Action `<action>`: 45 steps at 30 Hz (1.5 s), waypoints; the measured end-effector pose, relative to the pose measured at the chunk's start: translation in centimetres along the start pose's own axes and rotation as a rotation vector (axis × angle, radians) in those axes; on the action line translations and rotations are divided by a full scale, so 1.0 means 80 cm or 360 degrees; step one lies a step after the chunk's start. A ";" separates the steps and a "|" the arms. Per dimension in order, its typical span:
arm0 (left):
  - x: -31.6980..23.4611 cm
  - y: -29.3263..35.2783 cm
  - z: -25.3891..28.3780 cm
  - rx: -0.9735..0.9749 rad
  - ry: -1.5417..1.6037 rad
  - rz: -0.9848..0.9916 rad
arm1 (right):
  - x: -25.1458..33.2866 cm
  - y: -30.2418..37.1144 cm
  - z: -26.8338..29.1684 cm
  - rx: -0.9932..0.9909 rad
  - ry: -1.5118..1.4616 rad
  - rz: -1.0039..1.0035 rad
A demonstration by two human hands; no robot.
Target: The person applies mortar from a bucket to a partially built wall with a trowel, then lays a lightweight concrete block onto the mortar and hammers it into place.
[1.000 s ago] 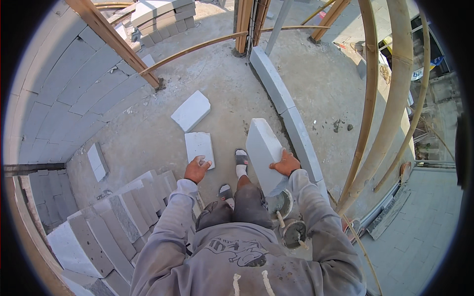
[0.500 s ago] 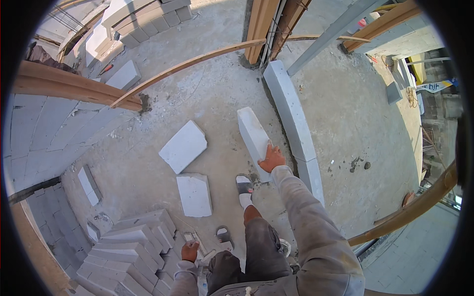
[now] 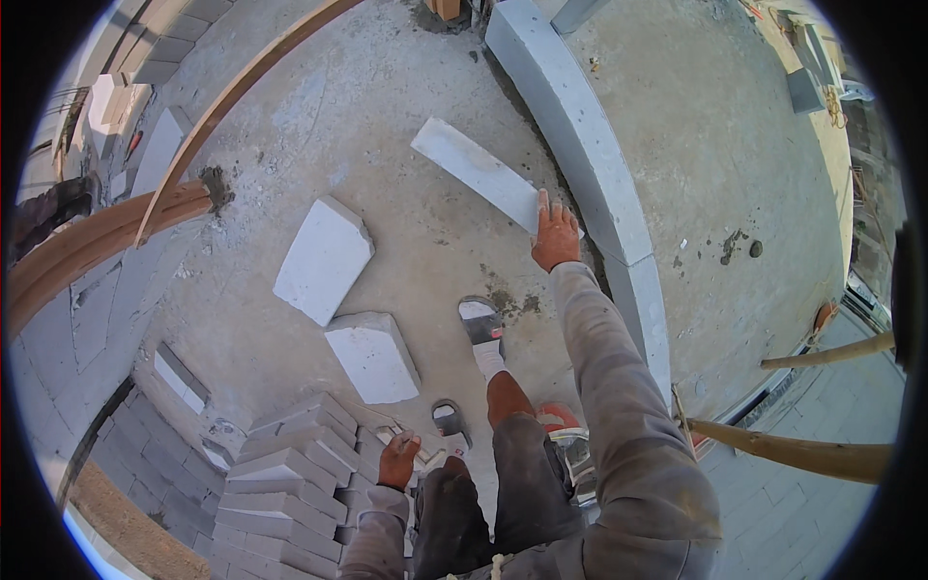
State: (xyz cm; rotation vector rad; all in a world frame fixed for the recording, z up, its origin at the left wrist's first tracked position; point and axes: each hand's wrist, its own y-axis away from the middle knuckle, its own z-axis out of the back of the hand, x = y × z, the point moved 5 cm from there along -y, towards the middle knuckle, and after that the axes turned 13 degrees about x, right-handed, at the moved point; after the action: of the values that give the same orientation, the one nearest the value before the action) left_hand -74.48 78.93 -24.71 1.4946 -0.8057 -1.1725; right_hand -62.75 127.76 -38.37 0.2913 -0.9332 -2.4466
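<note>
The person's right hand (image 3: 557,235) lies with fingers extended over the near end of a long pale block (image 3: 472,167), which slants beside a low block row (image 3: 580,116); the left hand (image 3: 397,460), fingers curled, is near stacked blocks (image 3: 285,483); from above, whether either hand grips cannot be told

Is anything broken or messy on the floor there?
Yes. On the left, the farther flat block has a ragged right corner, as if chipped. Dark splotches mark the floor right of the low block row. The long block under the right hand lies at a slant to that row.
</note>
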 end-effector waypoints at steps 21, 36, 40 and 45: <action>-0.200 0.174 -0.041 0.0220 -0.1225 -0.0928 | -0.010 1.016 -0.247 0.0744 -0.1533 -0.1144; -0.034 0.187 -0.313 0.1175 -0.2328 -0.0749 | 0.189 1.194 -0.467 0.0390 -0.2342 -0.1739; -0.046 0.168 -0.372 0.1001 -0.2363 -0.0719 | 0.171 1.256 -0.520 0.0511 -0.2340 -0.1581; 0.022 0.191 -0.467 0.0774 -0.2322 -0.0638 | 0.115 1.343 -0.625 0.0628 -0.1931 -0.1326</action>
State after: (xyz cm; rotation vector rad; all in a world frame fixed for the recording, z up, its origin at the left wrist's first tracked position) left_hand -37.13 85.15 -10.56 0.9578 -1.8783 -2.5496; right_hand -11.83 26.14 -3.65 -1.0134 -2.1154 -3.1032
